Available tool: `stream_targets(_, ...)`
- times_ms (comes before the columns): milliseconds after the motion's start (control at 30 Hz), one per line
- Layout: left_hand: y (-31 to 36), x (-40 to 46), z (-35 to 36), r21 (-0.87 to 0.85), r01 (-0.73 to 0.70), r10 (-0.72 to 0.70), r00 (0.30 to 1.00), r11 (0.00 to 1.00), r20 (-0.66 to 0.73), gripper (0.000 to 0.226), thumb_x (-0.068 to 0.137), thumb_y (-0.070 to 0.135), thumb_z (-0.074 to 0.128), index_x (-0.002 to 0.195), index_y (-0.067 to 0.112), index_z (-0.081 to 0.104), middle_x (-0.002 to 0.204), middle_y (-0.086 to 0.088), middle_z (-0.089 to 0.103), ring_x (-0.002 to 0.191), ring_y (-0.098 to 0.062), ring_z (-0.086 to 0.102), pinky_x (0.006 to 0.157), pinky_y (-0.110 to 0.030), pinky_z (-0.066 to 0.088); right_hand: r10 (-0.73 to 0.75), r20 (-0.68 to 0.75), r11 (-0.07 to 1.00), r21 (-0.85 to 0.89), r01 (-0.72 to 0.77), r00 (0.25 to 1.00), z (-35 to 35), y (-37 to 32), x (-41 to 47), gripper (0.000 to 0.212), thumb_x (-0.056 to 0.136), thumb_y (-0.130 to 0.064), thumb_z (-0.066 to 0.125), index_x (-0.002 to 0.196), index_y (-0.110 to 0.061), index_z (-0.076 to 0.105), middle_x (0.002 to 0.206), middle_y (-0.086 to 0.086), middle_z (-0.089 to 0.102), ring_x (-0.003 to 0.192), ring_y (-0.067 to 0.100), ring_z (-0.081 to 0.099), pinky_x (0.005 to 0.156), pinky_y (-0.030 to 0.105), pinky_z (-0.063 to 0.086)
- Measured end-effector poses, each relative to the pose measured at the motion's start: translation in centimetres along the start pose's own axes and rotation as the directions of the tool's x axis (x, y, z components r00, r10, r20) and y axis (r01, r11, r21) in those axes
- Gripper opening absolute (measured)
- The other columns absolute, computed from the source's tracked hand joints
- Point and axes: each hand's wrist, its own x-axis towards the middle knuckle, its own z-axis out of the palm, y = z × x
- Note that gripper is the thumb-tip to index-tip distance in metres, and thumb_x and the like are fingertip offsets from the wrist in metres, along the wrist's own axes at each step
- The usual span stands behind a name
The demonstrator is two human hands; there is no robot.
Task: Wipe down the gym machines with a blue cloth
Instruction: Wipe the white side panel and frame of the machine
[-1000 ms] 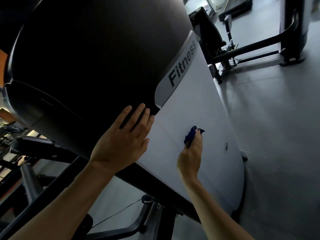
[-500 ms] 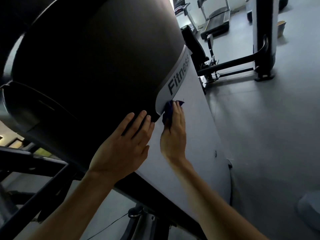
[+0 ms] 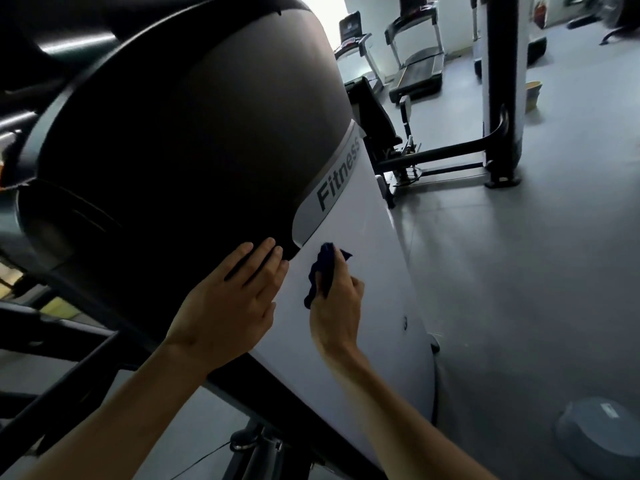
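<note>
A large gym machine fills the left: a dark rounded housing [image 3: 180,140] above a white side panel [image 3: 374,258] with a grey band reading "Fitness". My left hand [image 3: 232,303] lies flat with straight fingers on the edge where the dark housing meets the white panel. My right hand [image 3: 337,306] holds a bunched dark blue cloth [image 3: 323,271] and presses it against the white panel just below the "Fitness" band. Most of the cloth is hidden under my fingers.
Black frame bars [image 3: 52,393] of the machine run below my left arm. Another machine with a black base arm [image 3: 450,150] and upright post stands behind on the grey floor. Treadmills [image 3: 415,57] line the far wall. A grey domed object [image 3: 602,438] lies at lower right.
My right hand with the cloth swept up from the middle of the white panel to the "Fitness" band, then slid slightly back down. My left hand stayed pressed in place.
</note>
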Motion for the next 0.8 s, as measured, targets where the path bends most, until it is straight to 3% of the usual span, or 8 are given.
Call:
stream_targets(167, -0.6, 4.4, -2.9, -0.141, 0.052, -0.065, 0.993, 0.989, -0.096, 0.054, 0.094, 0.021, 0.055, 0.144, -0.001, 0.055, 0.145, -0.021, 0.056, 0.136, -0.036, 0.053, 0.103, -0.046, 0.049, -0.241, -0.1, 0.96, -0.169, 0.222, 0.965, 0.3, -1.9, 4.0, 0.064, 0.102, -0.006, 0.054, 0.159, -0.026, 0.035, 0.159, -0.005, 0.041, 0.121, 0.023, 0.044, 0.091, 0.03, 0.052)
stream_targets(267, -1.8, 9.1, -3.6, -0.129, 0.07, -0.086, 0.989, 0.989, -0.122, 0.062, 0.091, 0.021, 0.059, 0.148, -0.002, 0.05, 0.153, -0.021, 0.049, 0.146, -0.036, 0.043, 0.113, -0.046, 0.04, -0.339, -0.075, 0.912, -0.271, 0.308, 0.938, 0.4, -1.1, 5.3, 0.072, 0.094, 0.003, 0.065, 0.157, -0.021, 0.039, 0.163, -0.004, 0.038, 0.126, 0.026, 0.044, 0.091, 0.028, 0.055)
stream_targets(433, -1.9, 14.9, -2.1, 0.015, 0.008, -0.008, 1.0, 1.0, -0.008, 0.065, 0.106, 0.026, 0.04, 0.162, -0.002, 0.021, 0.171, -0.02, 0.016, 0.16, -0.036, 0.008, 0.129, -0.048, 0.016, -0.504, 0.0, 0.82, -0.315, 0.479, 0.864, 0.0, 2.8, 7.9, 0.071, 0.09, 0.008, 0.072, 0.153, -0.006, 0.044, 0.161, 0.009, 0.041, 0.14, 0.034, 0.044, 0.117, 0.038, 0.039)
stream_targets(533, -0.2, 15.7, -0.2, 0.09, -0.06, 0.053, 0.996, 0.994, 0.077, 0.064, 0.112, 0.036, 0.018, 0.165, 0.001, 0.008, 0.173, -0.02, 0.002, 0.161, -0.036, 0.0, 0.131, -0.049, 0.007, -0.382, -0.034, 0.898, -0.25, 0.363, 0.923, -0.3, 7.1, 8.4, 0.066, 0.096, 0.01, 0.062, 0.156, -0.004, 0.038, 0.163, 0.011, 0.037, 0.146, 0.031, 0.039, 0.114, 0.042, 0.043)
stream_targets(633, 0.3, 15.8, 0.5, 0.115, -0.069, 0.054, 0.99, 0.991, 0.131, 0.065, 0.112, 0.039, 0.013, 0.165, 0.001, 0.008, 0.172, -0.022, 0.002, 0.16, -0.038, 0.0, 0.131, -0.051, 0.006, -0.098, -0.045, 0.979, -0.181, 0.088, 0.994, -1.0, 10.5, 7.7, 0.066, 0.1, 0.007, 0.055, 0.159, -0.012, 0.031, 0.164, 0.005, 0.036, 0.146, 0.029, 0.037, 0.111, 0.047, 0.047)
stream_targets(700, 0.2, 15.9, 0.4, 0.128, -0.075, 0.057, 0.989, 0.989, 0.139, 0.066, 0.112, 0.04, 0.014, 0.164, 0.0, 0.007, 0.172, -0.022, 0.002, 0.16, -0.038, 0.0, 0.131, -0.051, 0.007, 0.102, -0.019, 0.989, -0.101, -0.104, 0.995, -0.8, 9.8, 7.6, 0.067, 0.101, 0.009, 0.047, 0.161, -0.015, 0.026, 0.167, 0.001, 0.029, 0.151, 0.025, 0.028, 0.118, 0.048, 0.038)
stream_targets(733, 0.2, 15.9, 0.3, 0.138, -0.078, 0.059, 0.988, 0.987, 0.141, 0.066, 0.112, 0.04, 0.015, 0.164, 0.0, 0.007, 0.172, -0.022, 0.002, 0.16, -0.039, 0.001, 0.13, -0.051, 0.009, 0.134, -0.013, 0.989, -0.065, -0.135, 0.991, -0.5, 8.4, 8.0, 0.068, 0.101, 0.01, 0.044, 0.161, -0.015, 0.026, 0.168, 0.0, 0.026, 0.154, 0.024, 0.024, 0.121, 0.048, 0.033)
stream_targets(800, 0.4, 16.0, 0.2, 0.143, -0.077, 0.055, 0.987, 0.987, 0.15, 0.068, 0.112, 0.041, 0.016, 0.164, -0.001, 0.006, 0.172, -0.023, 0.002, 0.16, -0.038, 0.003, 0.13, -0.051, 0.012, 0.0, -0.022, 1.0, -0.013, 0.0, 1.0, -0.1, 4.4, 9.2, 0.067, 0.099, 0.01, 0.044, 0.16, -0.012, 0.03, 0.168, 0.002, 0.025, 0.156, 0.024, 0.02, 0.125, 0.046, 0.027)
